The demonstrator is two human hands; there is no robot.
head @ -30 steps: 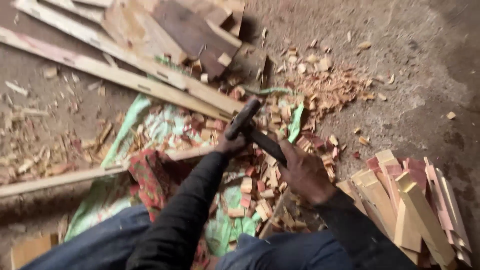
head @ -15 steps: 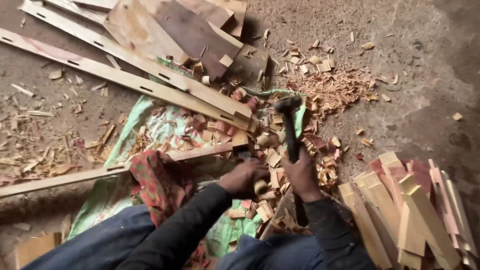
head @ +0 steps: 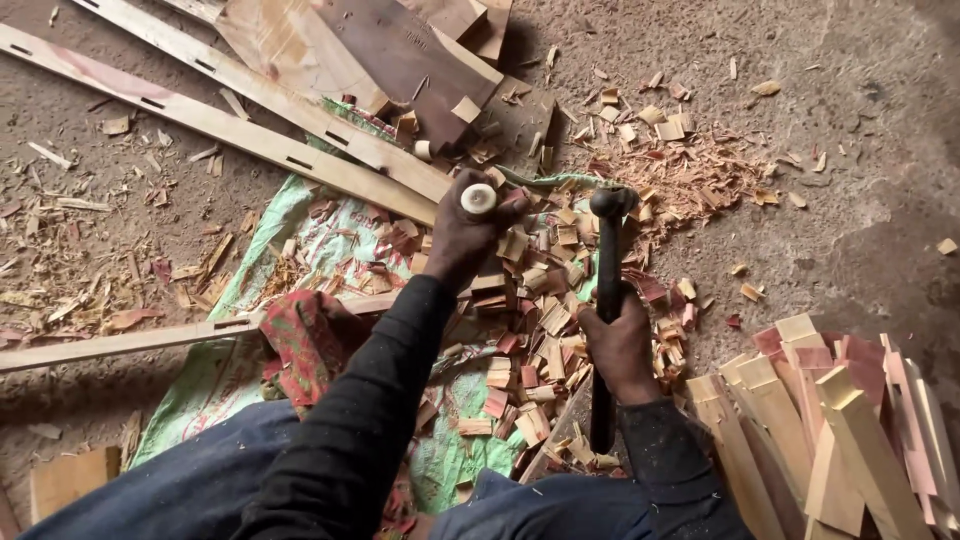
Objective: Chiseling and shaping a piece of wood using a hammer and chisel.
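2 hands full: left hand (head: 462, 232) grips peg (head: 478, 198), right hand (head: 622, 343) clasps hammer (head: 607, 300); steady peg mid-frame, strike squarely

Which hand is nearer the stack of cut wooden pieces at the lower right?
Right. The right hand, gripping the hammer, is just beside the stack; the left hand is farther away, holding a pale round peg.

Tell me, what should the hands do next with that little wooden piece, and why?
Probably set the wooden piece down on something steady first. The left hand holds it up in the air, while the right hand holds the hammer upright beside it, not touching it.
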